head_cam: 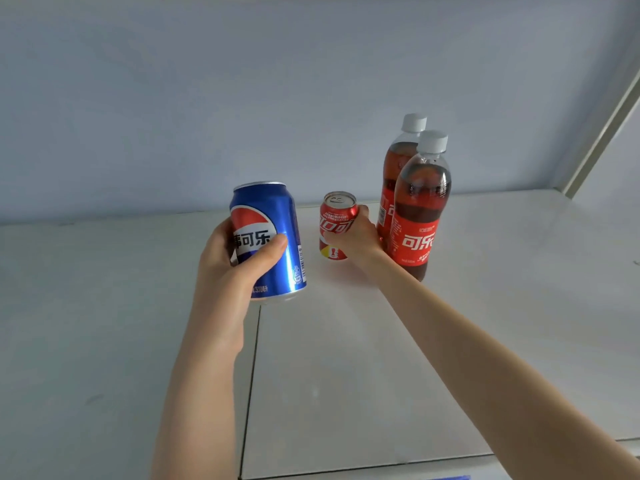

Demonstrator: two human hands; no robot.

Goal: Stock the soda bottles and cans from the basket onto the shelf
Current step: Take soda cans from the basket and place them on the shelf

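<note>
My left hand (231, 271) grips a blue cola can (277, 237), held upright just above the white shelf (138, 306). Further back, my right hand (356, 239) is wrapped around a small red cola can (336, 216) that stands on the shelf surface. Right of that can, two red-labelled cola bottles with white caps stand upright, one (420, 209) in front of the other (398, 161). My right hand touches the side of the front bottle. The basket is out of view.
A pale wall (277, 81) closes the back of the shelf. A white upright post (602, 133) slants along the right edge. A seam (254, 358) splits the shelf board down the middle.
</note>
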